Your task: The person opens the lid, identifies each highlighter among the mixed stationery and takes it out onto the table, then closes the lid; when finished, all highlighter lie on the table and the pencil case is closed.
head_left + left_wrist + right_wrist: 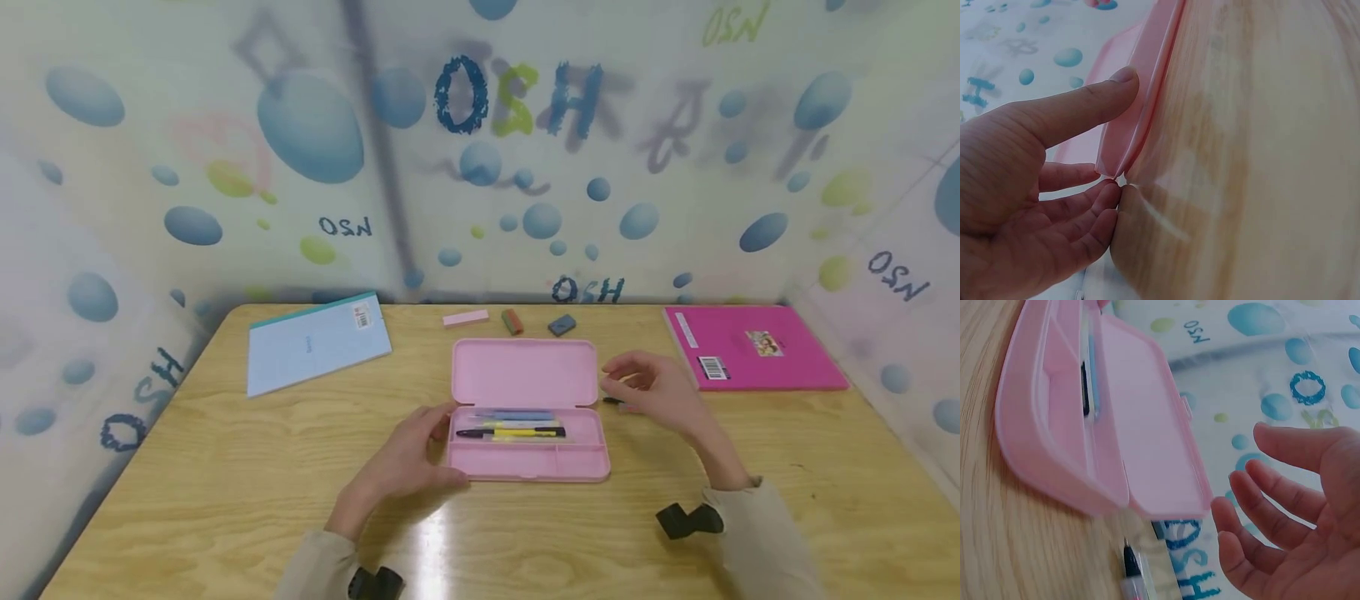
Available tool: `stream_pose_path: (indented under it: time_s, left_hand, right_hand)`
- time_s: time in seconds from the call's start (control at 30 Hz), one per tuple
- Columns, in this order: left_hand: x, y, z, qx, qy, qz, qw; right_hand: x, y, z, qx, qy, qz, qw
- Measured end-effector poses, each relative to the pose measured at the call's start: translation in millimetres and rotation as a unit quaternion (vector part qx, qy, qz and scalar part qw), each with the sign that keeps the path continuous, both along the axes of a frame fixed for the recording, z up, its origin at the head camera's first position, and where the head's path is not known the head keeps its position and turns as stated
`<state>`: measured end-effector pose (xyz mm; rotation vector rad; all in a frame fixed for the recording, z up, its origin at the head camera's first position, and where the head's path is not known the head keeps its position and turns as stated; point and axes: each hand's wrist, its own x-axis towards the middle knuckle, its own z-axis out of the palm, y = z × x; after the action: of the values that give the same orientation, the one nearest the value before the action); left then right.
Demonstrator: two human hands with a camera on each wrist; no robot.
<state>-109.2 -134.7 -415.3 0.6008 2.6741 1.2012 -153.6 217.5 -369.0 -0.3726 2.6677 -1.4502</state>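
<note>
A pink pencil case lies on the table with its lid folded back. Several pens sit in its rear compartment, among them a yellow and black pen and a blue one. My left hand grips the case's left end, thumb at the front wall and fingers at the side corner. To the right of the lid, my right hand hovers with loosely bent fingers and holds nothing. A black-tipped pen lies on the table beside the case, partly under the right hand in the head view.
Behind the case lie a pink bar-shaped piece, a red and green eraser and a dark blue eraser. A light blue notebook lies at left, a magenta book at right. Patterned walls enclose the wooden table.
</note>
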Motion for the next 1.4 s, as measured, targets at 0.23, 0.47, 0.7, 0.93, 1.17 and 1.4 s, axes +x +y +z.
stream_pose_path:
  time_s: [0.23, 0.47, 0.7, 0.93, 1.17, 1.4]
  left_hand:
    - [-0.5, 1, 0.8, 0.001, -0.008, 0.007, 0.9999]
    - [0.0, 1, 0.7, -0.003, -0.017, 0.010, 0.9998]
    - [1.4, 0, -0.4, -0.002, -0.019, 0.011, 0.9998]
    - [0.7, 0, 0.8, -0.002, -0.012, 0.010, 0.9999]
    - [-0.8, 1, 1.3, -0.013, -0.024, 0.017, 0.9995]
    - [-1.0, 1, 1.1, -0.018, -0.027, 0.018, 0.9993]
  right_hand:
    - [0.2, -19, 4.3, 0.009, 0.003, -0.004, 1.000]
    - [-0.4, -25, -6.5, -0.003, -0.010, 0.026, 1.000]
    - [-0.1, -34, -14.7, 0.014, 0.001, 0.055, 0.998]
    - [-1.2, -37, -18.9, 0.020, -0.013, 0.082, 0.996]
    - [-0.9, -37, -14.9, 0.033, -0.038, 0.114, 0.992]
    - [-0.7, -37, -17.5, 0.060, -0.029, 0.146, 0.987]
